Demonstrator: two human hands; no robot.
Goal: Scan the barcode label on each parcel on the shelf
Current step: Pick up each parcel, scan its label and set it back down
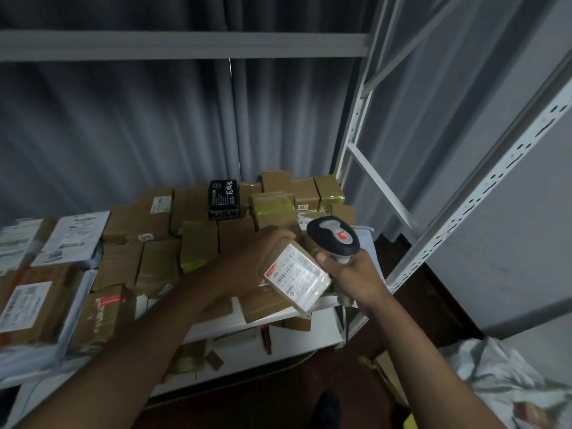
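Right now my left hand (pixel 263 252) grips one small parcel (pixel 295 278), lifted just off the shelf (pixel 322 303) and tilted so its white label (pixel 297 274) faces up at me. My right hand (pixel 356 277) is wrapped round the handle of the scanner (pixel 334 236), whose head sits at about one o'clock from the label, just beside the parcel's top corner.

As I judge it, this is the scanning step for this parcel. Next I need the scanner's window aimed squarely down at the barcode, with the parcel held steady.

Counting: one scanner, one parcel in hand, one black box (pixel 223 198) at twelve o'clock, and well over a dozen brown parcels packed on the shelf; the exact number I cannot tell.
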